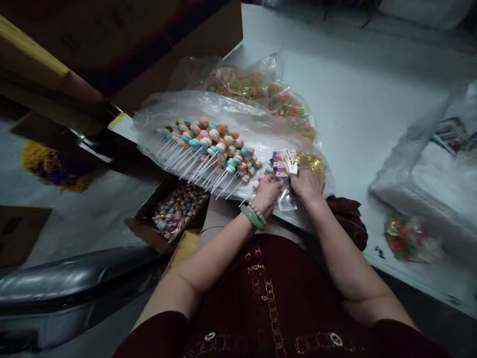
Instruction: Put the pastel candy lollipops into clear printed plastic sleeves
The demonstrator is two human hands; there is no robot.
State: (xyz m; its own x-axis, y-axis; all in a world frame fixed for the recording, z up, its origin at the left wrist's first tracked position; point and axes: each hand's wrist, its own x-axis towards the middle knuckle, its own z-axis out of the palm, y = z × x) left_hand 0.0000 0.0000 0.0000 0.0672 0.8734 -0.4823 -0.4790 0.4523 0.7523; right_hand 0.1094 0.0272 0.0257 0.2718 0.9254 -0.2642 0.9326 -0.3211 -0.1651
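My left hand (269,195), with a green bangle and a beaded bracelet at the wrist, has its fingers closed at the edge of a clear bag with a colourful dotted print (279,163). What lies inside those fingers is hidden. Close by on the right, my right hand (308,186) has its fingertips closed on a small bunch of white strips (291,163). Left of both hands lies a heap of marshmallow skewers (219,144), pastel candies on white sticks, on a clear plastic sheet (257,124). Gold glittering pieces (310,162) lie beyond my right hand.
Clear bags of coloured candies (246,84) lie behind the heap. Below the table's left edge stands an open carton of wrapped candies (179,209). Large cardboard boxes (149,49) rise at upper left. A plastic-wrapped stack (443,169) and a candy bag (406,238) are on the right.
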